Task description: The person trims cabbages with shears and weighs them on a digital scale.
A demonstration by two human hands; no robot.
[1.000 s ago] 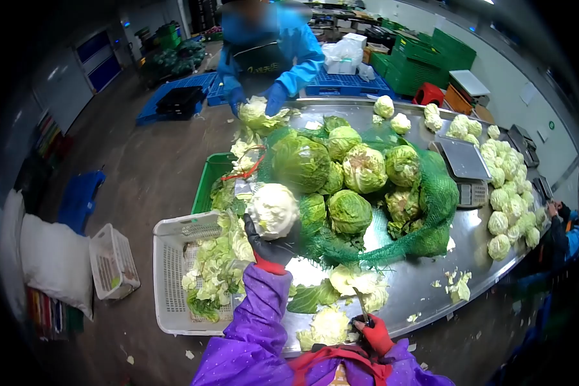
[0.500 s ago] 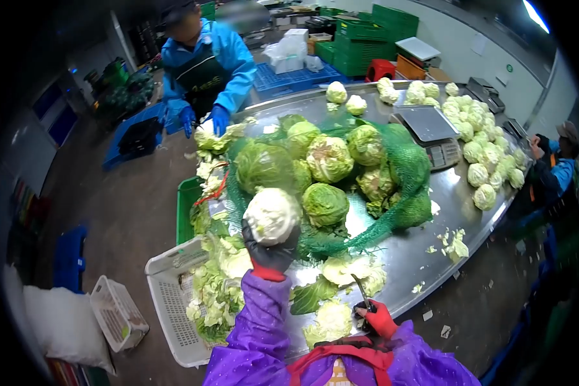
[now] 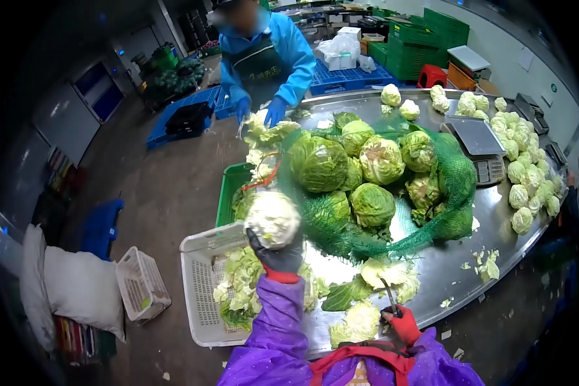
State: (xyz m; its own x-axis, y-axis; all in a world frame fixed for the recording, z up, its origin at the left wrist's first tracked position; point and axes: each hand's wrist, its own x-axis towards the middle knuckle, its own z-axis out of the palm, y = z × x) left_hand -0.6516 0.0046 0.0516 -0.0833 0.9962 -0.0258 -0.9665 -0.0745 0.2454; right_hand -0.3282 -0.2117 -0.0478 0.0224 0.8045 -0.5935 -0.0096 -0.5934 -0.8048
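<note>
A pale, trimmed cabbage (image 3: 273,219) is held up in my left hand (image 3: 278,254), which wears a dark glove. My right hand (image 3: 401,323), in a red and black glove, is closed around a knife (image 3: 388,293) near the front edge of the metal table (image 3: 441,283). Cut cabbage leaves (image 3: 392,276) and a pale leafy piece (image 3: 360,320) lie beside the knife. Behind them, green cabbages (image 3: 374,204) sit in an opened green net (image 3: 460,180). Below and left of the held cabbage, loose leaves (image 3: 241,283) fill a white basket (image 3: 199,296).
Across the table a person in blue (image 3: 264,64) handles leaves. A green crate (image 3: 230,186) stands behind the white basket. A scale (image 3: 479,138) and many trimmed cabbages (image 3: 521,174) occupy the right side. Another white basket (image 3: 138,286) stands on the floor.
The camera view has turned, shifting the scene. My left hand still holds the pale cabbage up, and my right hand still holds the knife. The person opposite has moved their hands at the leaves.
</note>
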